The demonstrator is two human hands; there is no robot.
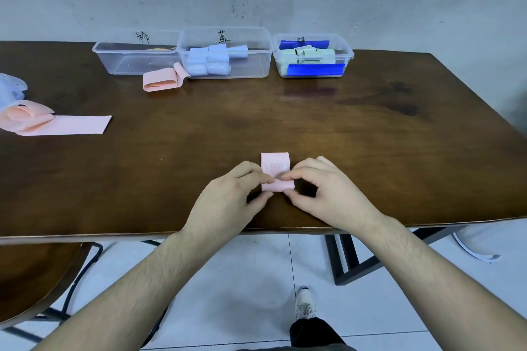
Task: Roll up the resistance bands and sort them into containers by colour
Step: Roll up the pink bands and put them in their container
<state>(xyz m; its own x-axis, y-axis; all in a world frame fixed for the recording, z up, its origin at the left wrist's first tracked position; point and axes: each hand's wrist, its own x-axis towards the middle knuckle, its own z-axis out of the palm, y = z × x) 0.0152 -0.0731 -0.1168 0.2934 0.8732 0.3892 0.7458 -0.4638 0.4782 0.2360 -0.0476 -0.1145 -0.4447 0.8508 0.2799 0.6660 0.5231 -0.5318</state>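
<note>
A pink band (275, 165), mostly rolled and printed "15 LB", lies near the table's front edge. My left hand (228, 194) pinches the roll's left end and my right hand (325, 188) pinches its right end. At the back stand three clear containers: the left one (119, 61) holds no bands, the middle one (256, 65) holds several light blue rolls (208, 61), and the right one (349, 55) holds pale green rolls (310, 53) between blue strips.
A loose pink band (164, 80) lies in front of the left container. More pink bands (57, 124) and a light blue band (10, 91) lie at the table's left edge. A chair (34, 273) stands at the lower left.
</note>
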